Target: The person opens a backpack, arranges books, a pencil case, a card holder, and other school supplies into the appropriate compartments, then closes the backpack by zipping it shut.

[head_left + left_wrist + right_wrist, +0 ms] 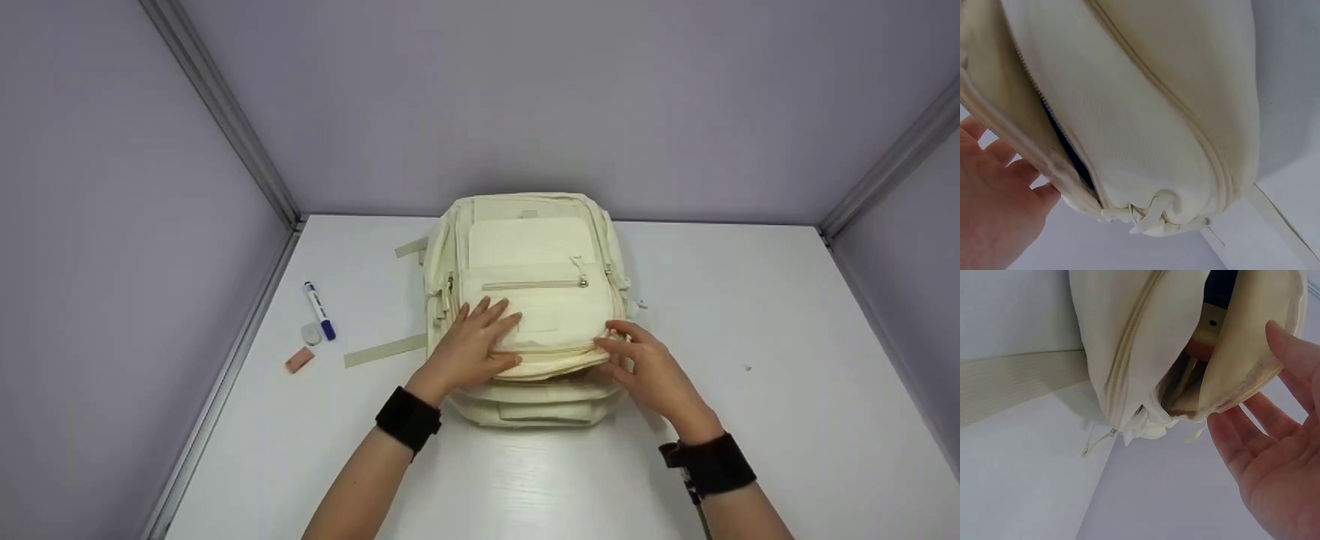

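Observation:
A cream backpack [536, 326] lies on its back, front up, its zipped front compartment partly open toward the person. My left hand [476, 341] rests on the front panel with fingers spread, the thumb near the opening's edge. In the left wrist view, its fingers [1022, 169] lie along the outer side of the loose flap. At the flap's right corner, my right hand [649, 367] holds the edge between thumb and fingers. The right wrist view shows the right thumb [1279, 337] on the flap's inner side. Inside the opening sit a dark blue thing and a yellow-and-orange item [1204, 332], partly hidden.
Left of the backpack lie a white marker with a blue cap [320, 311], a small whitish piece [310, 334] and a pinkish-orange block [300, 360]. A strap [382, 351] stretches left across the white table [750, 300]. Walls border the table's back and sides.

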Motion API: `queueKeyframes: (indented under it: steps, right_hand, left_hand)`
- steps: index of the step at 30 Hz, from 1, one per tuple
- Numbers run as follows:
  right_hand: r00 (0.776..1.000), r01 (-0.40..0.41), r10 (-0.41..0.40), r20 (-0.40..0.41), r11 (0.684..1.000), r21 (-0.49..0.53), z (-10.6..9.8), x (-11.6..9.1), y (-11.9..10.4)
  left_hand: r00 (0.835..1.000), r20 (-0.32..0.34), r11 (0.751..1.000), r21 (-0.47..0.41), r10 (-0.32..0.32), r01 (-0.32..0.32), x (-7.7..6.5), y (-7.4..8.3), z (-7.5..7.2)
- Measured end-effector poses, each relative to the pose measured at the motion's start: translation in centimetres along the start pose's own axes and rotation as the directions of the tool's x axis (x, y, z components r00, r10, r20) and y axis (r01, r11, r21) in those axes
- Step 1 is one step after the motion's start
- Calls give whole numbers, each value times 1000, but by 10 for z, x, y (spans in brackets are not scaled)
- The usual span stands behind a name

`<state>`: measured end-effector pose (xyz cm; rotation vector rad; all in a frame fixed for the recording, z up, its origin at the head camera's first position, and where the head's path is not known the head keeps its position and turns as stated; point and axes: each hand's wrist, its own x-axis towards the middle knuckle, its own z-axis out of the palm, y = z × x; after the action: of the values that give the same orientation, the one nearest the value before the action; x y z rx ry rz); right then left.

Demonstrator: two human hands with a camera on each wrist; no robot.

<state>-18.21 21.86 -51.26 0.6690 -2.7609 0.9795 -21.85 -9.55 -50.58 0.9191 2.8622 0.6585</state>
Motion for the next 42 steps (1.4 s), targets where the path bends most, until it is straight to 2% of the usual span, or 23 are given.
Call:
queueKeyframes:
  steps: [3,7,11,14,17,20,22,23,25,27,28,29,30,32,33,36,38,42]
  right_hand:
    - [1000,-13,13,12,1000,-15,2,0,0]
    - [999,-2,-2,-45,996,-92,10,7,-2]
    - [994,38,-59,-92,976,-216,22,14,-1]
    - [993,72,-95,-63,954,-292,31,15,3]
    - [996,80,-88,-12,944,-321,39,14,6]
    - [998,62,-54,32,947,-316,44,13,8]
    - [998,43,-27,55,953,-300,46,14,8]
    - [998,35,-16,66,955,-295,46,14,8]
    - [996,21,4,88,959,-282,46,15,7]
    - [995,12,16,102,961,-275,46,15,7]
    - [994,11,19,105,962,-273,46,15,7]
    - [994,10,20,107,962,-274,46,15,7]
    - [994,11,19,106,962,-273,46,16,7]
    - [995,13,15,99,961,-277,46,16,7]
    - [995,13,14,96,960,-278,47,16,7]
    - [995,9,19,96,960,-279,46,16,7]
    - [994,3,26,102,961,-277,46,16,6]
    - [992,-9,44,120,962,-272,46,16,6]
  left_hand:
    - [1000,-5,998,70,7,-7,0,-1,6]
    - [997,-65,992,121,43,-35,-1,-5,14]
    - [985,-138,984,160,105,-82,-3,-10,24]
    - [972,-185,977,181,146,-112,-6,-14,30]
    - [962,-214,978,162,168,-135,-8,-18,34]
    - [953,-257,987,61,160,-149,-10,-22,34]
    - [939,-319,990,-27,125,-141,-11,-25,31]
    - [924,-368,989,-63,104,-136,-10,-28,30]
    - [878,-477,990,-104,39,-100,-9,-33,26]
    - [825,-561,988,-155,-69,-23,-6,-39,21]
    - [802,-581,982,-186,-135,31,-5,-42,18]
    - [784,-588,972,-217,-200,85,-3,-45,15]
    - [773,-573,955,-258,-272,145,-2,-47,11]
    - [764,-507,908,-332,-399,254,1,-52,5]
    - [765,-467,887,-352,-444,300,3,-54,3]
    - [776,-387,854,-373,-499,363,9,-60,-1]
    - [787,-368,856,-361,-495,370,12,-62,-2]
    - [800,-383,879,-316,-462,356,18,-64,-1]
